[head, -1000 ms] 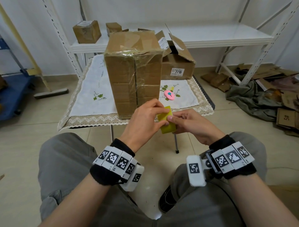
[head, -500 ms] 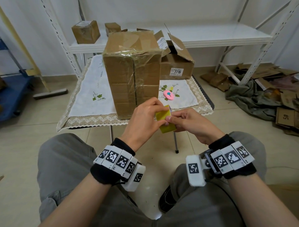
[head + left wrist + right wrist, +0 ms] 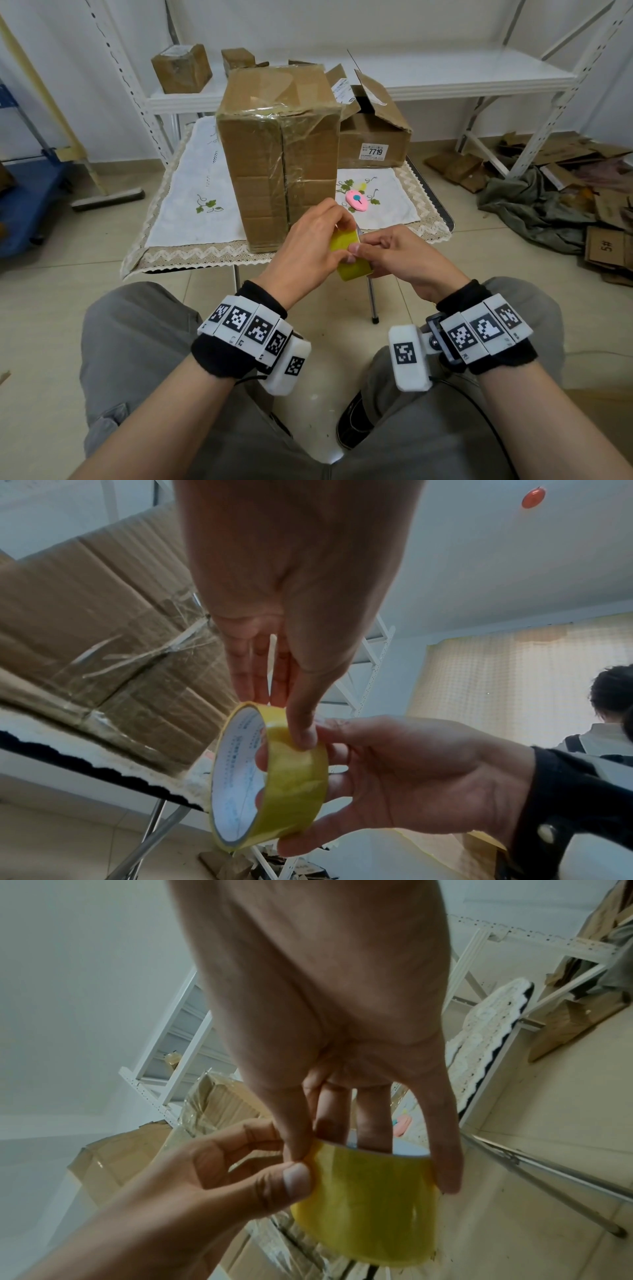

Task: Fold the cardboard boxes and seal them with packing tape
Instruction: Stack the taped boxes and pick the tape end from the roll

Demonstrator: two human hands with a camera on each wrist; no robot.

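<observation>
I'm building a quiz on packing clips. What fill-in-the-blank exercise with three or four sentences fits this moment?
1. Both hands hold a roll of ____ packing tape.
2. The left hand presses its ____ onto the roll's outer band, while the right hand grips the roll.
3. The tall taped cardboard box stands on the white embroidered ____.
4. The pink oval tool lies to the ____ of that box.

Missing words: yellow; thumb; tablecloth; right

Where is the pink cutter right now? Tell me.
In the head view the pink cutter lies on the white tablecloth, right of the tall taped box, in front of the open box and just beyond the hands.
</observation>
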